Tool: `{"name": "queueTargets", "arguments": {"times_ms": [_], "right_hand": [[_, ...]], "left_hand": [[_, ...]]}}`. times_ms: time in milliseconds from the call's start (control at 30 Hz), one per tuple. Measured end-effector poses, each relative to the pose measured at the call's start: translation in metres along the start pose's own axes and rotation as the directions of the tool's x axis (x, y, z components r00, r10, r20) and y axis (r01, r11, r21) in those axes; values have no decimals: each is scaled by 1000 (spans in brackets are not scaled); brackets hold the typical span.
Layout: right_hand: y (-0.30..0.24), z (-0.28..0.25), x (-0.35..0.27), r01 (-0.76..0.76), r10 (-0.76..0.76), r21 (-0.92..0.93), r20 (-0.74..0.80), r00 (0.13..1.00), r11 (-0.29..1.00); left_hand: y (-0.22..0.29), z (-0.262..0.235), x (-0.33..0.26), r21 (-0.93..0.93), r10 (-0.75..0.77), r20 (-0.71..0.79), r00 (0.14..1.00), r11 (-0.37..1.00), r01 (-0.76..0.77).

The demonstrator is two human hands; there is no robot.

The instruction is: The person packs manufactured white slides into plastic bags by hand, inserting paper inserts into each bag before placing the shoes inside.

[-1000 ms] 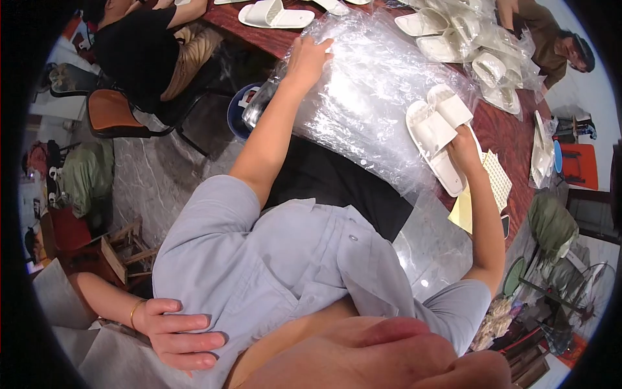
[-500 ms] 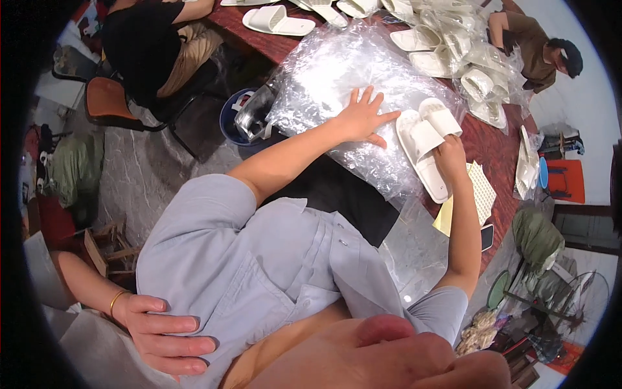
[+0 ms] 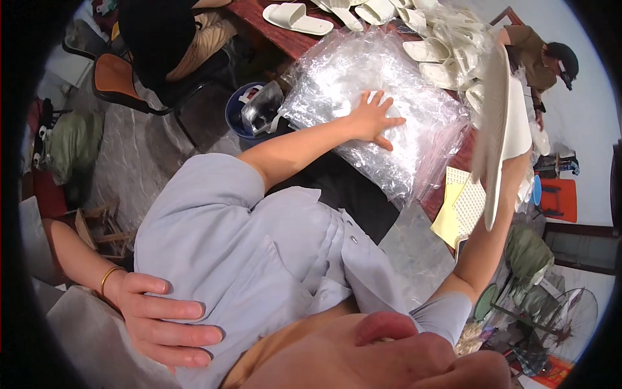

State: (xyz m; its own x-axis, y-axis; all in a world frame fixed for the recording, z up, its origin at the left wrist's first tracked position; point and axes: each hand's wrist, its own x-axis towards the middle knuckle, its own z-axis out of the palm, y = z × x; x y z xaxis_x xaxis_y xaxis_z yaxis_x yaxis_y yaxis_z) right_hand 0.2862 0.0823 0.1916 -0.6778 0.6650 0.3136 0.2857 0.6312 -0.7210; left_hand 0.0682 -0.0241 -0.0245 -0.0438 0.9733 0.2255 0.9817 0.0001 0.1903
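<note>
My left hand [image 3: 377,121] lies flat with spread fingers on a pile of clear plastic bags [image 3: 395,78] on the table. Raised off the table at the right, close to the camera, is a pair of white slippers [image 3: 515,126], seen edge-on and partly blurred. My right hand [image 3: 516,167] holds them, its fingers mostly hidden behind them. Below the raised pair, a yellow sheet and a dotted sticker sheet [image 3: 470,206] lie at the table's near edge.
Several white slippers [image 3: 437,55], some in clear bags, heap at the far side of the red-brown table [image 3: 256,16]. A blue bucket [image 3: 234,123] stands left of it. Another person's hand [image 3: 165,318] rests against my side. Two people sit nearby, at upper left and right.
My right hand has lifted the slippers off the plastic bags, up and to the right. My left hand stays spread on the bags.
</note>
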Motion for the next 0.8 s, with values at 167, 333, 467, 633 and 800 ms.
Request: {"name": "queueTargets", "arguments": {"times_ms": [167, 333, 467, 633, 800], "right_hand": [[-25, 126, -38, 177, -136, -225, 188, 973, 958], [-21, 170, -24, -63, 59, 78, 52, 997, 995], [88, 190, 15, -41, -67, -499, -196, 978, 866], [162, 182, -17, -49, -61, -492, -206, 977, 869], [142, 198, 4, 5, -17, -100, -120, 993, 995]], "left_hand": [[9, 16, 23, -315, 59, -25, 998, 947, -64], [-18, 34, 5, -725, -83, -70, 994, 689, 7], [-21, 35, 1, -575, -133, -97, 986, 816, 54], [5, 22, 21, -730, -251, -263, 932, 683, -22], [-37, -5, 3, -437, -95, -348, 933, 896, -72]]}}
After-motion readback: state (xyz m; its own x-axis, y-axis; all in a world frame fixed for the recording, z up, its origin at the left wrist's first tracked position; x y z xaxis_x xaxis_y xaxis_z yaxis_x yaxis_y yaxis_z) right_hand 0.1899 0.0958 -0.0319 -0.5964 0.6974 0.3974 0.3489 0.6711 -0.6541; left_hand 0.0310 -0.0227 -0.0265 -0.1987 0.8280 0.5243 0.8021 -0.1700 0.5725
